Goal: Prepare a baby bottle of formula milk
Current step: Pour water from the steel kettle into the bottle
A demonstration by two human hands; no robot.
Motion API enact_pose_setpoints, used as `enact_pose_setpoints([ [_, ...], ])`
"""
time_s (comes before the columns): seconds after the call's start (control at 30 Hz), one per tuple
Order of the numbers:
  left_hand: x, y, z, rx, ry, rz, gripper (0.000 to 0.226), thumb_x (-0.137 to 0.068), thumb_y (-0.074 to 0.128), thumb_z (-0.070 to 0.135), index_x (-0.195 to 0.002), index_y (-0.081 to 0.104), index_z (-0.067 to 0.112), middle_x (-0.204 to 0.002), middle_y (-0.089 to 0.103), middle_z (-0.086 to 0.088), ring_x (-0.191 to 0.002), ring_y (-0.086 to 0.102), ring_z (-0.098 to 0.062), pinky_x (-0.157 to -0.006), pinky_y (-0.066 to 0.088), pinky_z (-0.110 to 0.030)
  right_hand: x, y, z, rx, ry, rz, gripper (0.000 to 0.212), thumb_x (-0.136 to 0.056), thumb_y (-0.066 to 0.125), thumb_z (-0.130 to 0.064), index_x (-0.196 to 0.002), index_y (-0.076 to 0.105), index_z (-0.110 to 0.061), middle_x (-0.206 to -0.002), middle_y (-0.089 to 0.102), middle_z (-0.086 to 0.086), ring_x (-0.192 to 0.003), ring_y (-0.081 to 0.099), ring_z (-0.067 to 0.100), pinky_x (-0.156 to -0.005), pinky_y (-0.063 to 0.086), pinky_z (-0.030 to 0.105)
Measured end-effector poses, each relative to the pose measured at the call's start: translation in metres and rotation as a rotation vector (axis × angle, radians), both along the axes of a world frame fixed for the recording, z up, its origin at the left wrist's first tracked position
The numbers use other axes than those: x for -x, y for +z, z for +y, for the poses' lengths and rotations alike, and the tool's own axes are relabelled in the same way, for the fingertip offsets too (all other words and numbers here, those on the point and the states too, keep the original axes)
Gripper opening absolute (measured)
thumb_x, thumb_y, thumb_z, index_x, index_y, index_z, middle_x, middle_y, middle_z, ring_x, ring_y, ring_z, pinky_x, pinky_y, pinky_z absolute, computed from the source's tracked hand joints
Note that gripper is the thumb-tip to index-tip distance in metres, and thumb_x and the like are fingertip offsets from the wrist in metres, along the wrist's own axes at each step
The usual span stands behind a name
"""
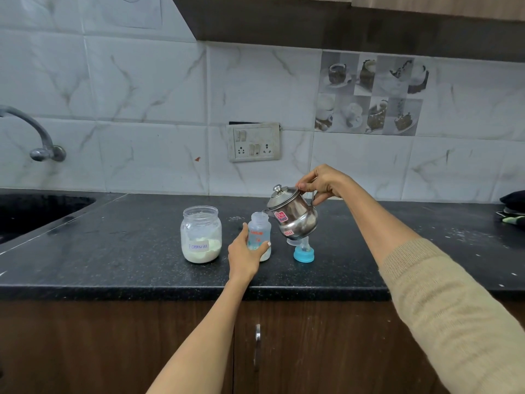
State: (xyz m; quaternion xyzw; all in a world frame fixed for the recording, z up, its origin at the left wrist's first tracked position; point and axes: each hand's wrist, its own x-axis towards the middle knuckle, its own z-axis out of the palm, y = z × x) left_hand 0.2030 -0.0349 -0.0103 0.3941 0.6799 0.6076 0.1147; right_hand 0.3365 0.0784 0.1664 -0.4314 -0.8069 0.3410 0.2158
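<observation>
Pouring water into the bottle

My left hand (245, 258) grips the bottle (259, 236), right hand (321, 182) grips the kettle (292, 216); overtilting could spill.

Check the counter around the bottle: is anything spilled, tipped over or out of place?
Nothing stands out. The bottle, formula jar and blue teat cap stand upright on the counter; only the kettle is tilted, for pouring.

One jar (201, 234), bottle (259, 236), kettle (292, 213), perhaps teat (304, 251).
</observation>
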Motion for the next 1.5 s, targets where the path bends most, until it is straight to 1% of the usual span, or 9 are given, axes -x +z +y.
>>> enact_pose_setpoints([
  [0.1, 0.000, -0.001, 0.001, -0.002, -0.001, 0.004, 0.077, -0.081, 0.072, 0.019, -0.146, 0.030, 0.010, -0.144, 0.045, -0.008, -0.132, 0.043, -0.021, -0.108, 0.034, -0.034, 0.001, 0.001, 0.000, -0.005, -0.004, -0.006, 0.026, -0.089, 0.062, -0.011, -0.114, 0.066, -0.006, -0.126, 0.061, 0.013, -0.108, 0.063, 0.033, -0.058, 0.058, 0.028],
  [0.23, 0.001, -0.002, 0.002, 0.000, 0.005, 0.017, 0.078, -0.080, 0.073, 0.021, -0.146, 0.031, 0.011, -0.143, 0.046, -0.007, -0.132, 0.043, -0.021, -0.108, 0.034, -0.033, 0.000, 0.001, 0.000, -0.009, 0.004, -0.006, 0.026, -0.089, 0.062, -0.010, -0.115, 0.066, -0.005, -0.125, 0.061, 0.014, -0.110, 0.062, 0.032, -0.070, 0.057, 0.033],
  [0.33, 0.001, -0.002, 0.002, 0.004, 0.006, 0.018, 0.078, -0.080, 0.073, 0.021, -0.146, 0.032, 0.012, -0.143, 0.046, -0.007, -0.132, 0.042, -0.021, -0.109, 0.034, -0.035, 0.000, 0.002, 0.000, -0.010, 0.010, -0.011, 0.027, -0.089, 0.062, -0.011, -0.116, 0.065, -0.005, -0.125, 0.061, 0.013, -0.110, 0.062, 0.033, -0.072, 0.058, 0.034],
  [0.57, 0.003, -0.003, 0.003, 0.000, 0.009, 0.015, 0.078, -0.080, 0.074, 0.022, -0.145, 0.033, 0.012, -0.141, 0.049, -0.007, -0.130, 0.045, -0.020, -0.108, 0.036, -0.034, -0.001, 0.004, 0.000, -0.008, 0.030, -0.017, 0.027, -0.089, 0.062, -0.011, -0.115, 0.066, -0.007, -0.119, 0.064, 0.012, -0.098, 0.065, 0.030, -0.062, 0.058, 0.029],
  [0.7, 0.002, -0.003, 0.003, 0.004, 0.010, 0.005, 0.079, -0.080, 0.073, 0.021, -0.146, 0.030, 0.012, -0.143, 0.046, -0.007, -0.132, 0.042, -0.021, -0.108, 0.034, -0.034, -0.002, 0.005, -0.001, -0.005, 0.040, -0.019, 0.027, -0.088, 0.063, -0.012, -0.115, 0.067, -0.008, -0.117, 0.065, 0.011, -0.104, 0.065, 0.032, -0.060, 0.058, 0.029],
  [0.9, 0.002, -0.003, 0.003, 0.010, 0.011, 0.006, 0.079, -0.080, 0.073, 0.020, -0.146, 0.030, 0.012, -0.144, 0.045, -0.007, -0.132, 0.042, -0.021, -0.109, 0.034, -0.035, -0.003, 0.006, -0.003, -0.006, 0.040, -0.024, 0.027, -0.087, 0.064, -0.012, -0.114, 0.067, -0.007, -0.116, 0.065, 0.011, -0.102, 0.065, 0.032, -0.058, 0.058, 0.028],
  [1.27, 0.002, -0.002, 0.003, 0.012, 0.003, 0.000, 0.079, -0.081, 0.072, 0.019, -0.146, 0.029, 0.012, -0.143, 0.045, -0.008, -0.131, 0.043, -0.022, -0.109, 0.036, -0.036, -0.004, 0.011, -0.009, 0.005, 0.036, -0.043, 0.029, -0.086, 0.065, -0.011, -0.114, 0.066, -0.007, -0.121, 0.063, 0.014, -0.107, 0.063, 0.037, -0.057, 0.058, 0.030],
  [1.43, 0.002, -0.003, 0.003, 0.016, 0.012, 0.003, 0.079, -0.080, 0.073, 0.020, -0.146, 0.029, 0.012, -0.143, 0.046, -0.008, -0.132, 0.043, -0.022, -0.110, 0.036, -0.038, -0.004, 0.012, -0.008, 0.000, 0.046, -0.046, 0.029, -0.086, 0.066, -0.011, -0.114, 0.066, -0.006, -0.121, 0.063, 0.015, -0.095, 0.066, 0.034, -0.057, 0.058, 0.030],
  [1.5, 0.003, -0.003, 0.003, 0.019, 0.015, 0.009, 0.079, -0.080, 0.073, 0.021, -0.146, 0.029, 0.012, -0.143, 0.046, -0.008, -0.132, 0.043, -0.023, -0.109, 0.036, -0.038, -0.004, 0.012, -0.007, -0.002, 0.051, -0.042, 0.028, -0.086, 0.066, -0.011, -0.113, 0.067, -0.006, -0.120, 0.063, 0.014, -0.082, 0.066, 0.029, -0.056, 0.058, 0.029],
])
